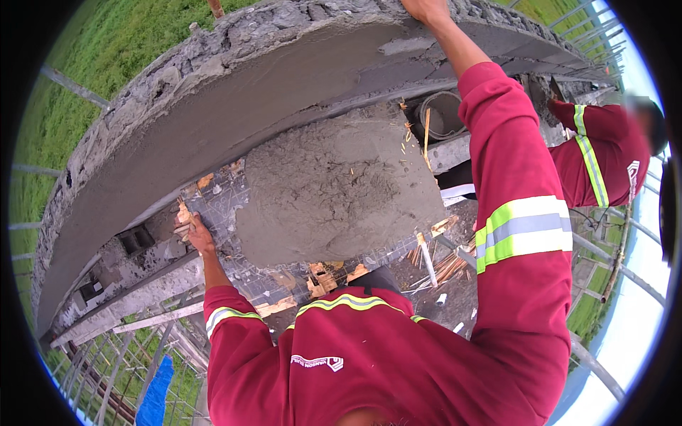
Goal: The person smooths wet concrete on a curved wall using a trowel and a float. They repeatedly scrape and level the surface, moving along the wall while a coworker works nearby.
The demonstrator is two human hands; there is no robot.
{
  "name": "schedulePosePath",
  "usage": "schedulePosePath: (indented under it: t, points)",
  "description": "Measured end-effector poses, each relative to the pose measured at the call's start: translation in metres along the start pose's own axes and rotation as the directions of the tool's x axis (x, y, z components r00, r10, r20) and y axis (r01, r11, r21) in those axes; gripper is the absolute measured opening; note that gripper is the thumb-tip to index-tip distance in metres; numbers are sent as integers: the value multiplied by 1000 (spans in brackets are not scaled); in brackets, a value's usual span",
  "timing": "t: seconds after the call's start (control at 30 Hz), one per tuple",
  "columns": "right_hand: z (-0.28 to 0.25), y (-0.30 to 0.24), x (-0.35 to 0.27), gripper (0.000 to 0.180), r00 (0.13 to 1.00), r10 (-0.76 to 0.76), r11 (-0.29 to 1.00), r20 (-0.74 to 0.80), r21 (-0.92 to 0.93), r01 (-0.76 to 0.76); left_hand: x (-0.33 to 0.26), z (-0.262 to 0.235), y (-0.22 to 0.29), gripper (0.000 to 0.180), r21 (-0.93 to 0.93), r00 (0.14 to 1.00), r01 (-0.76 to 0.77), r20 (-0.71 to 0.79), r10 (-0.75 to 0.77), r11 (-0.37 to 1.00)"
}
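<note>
A heap of wet grey mortar (334,192) is seen piled on a flat board (227,202) in front of the person's chest, between the two arms. The heap is coarse and lumpy, with trowel-cut faces and bits of wood chip stuck in it; its long axis runs from lower left to upper right, roughly parallel to the wall above it. From the left hand (193,231) the mortar lies just to the right, nearly touching, so the left hand is by far the nearer of the two. That hand is laid at the board's left edge with the fingers curled together, apparently on the edge or on a scrap of wood there (what exactly is gripped cannot be told).

The right hand (424,8) is raised well above the heap, at the top of the wall (234,99), and is cut off by the picture's rim; whether it is spread or closed on something cannot be told. From it the mortar lies down and to the left, along the red sleeve with its reflective band.

The wall's face is covered by a smooth, damp, freshly spread grey coat, while its top edge is rough and crumbly. Beyond the board a round bucket (442,113) is seen, with wood offcuts (444,266) scattered below. At the right a co-worker's sleeve (593,153), red with a reflective stripe, is in view, and scaffold rails (604,369) curve around.
</note>
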State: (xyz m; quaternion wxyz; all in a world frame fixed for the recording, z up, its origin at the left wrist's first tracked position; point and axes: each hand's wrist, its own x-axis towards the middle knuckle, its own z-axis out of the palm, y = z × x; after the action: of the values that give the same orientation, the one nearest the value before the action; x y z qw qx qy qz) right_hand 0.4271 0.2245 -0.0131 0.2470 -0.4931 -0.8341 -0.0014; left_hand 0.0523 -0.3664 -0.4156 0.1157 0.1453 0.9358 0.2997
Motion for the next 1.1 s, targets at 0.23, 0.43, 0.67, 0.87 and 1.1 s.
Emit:
schedulePosePath:
  t: [0.23,0.43,0.67,0.87,1.1]
  points:
    - [4,4,3,60,1000,2,998,7,66,-3,-5,-2,6,71,-165,996,-46,-81,33,985]
    - [12,28,16,72,993,42,999,114,23,-45,-10,-1,10,77,-349,1000,10,-9,-14,937]
    - [14,41,30,77,972,85,993,218,62,-100,-15,-2,17,75,-211,982,165,-55,-180,963]
    - [15,44,31,77,975,85,993,204,61,-99,-22,-11,32,70,-224,983,142,-84,-165,964]
    - [13,40,29,79,981,76,997,177,2,-78,-14,-7,22,71,-145,983,178,-16,-182,973]
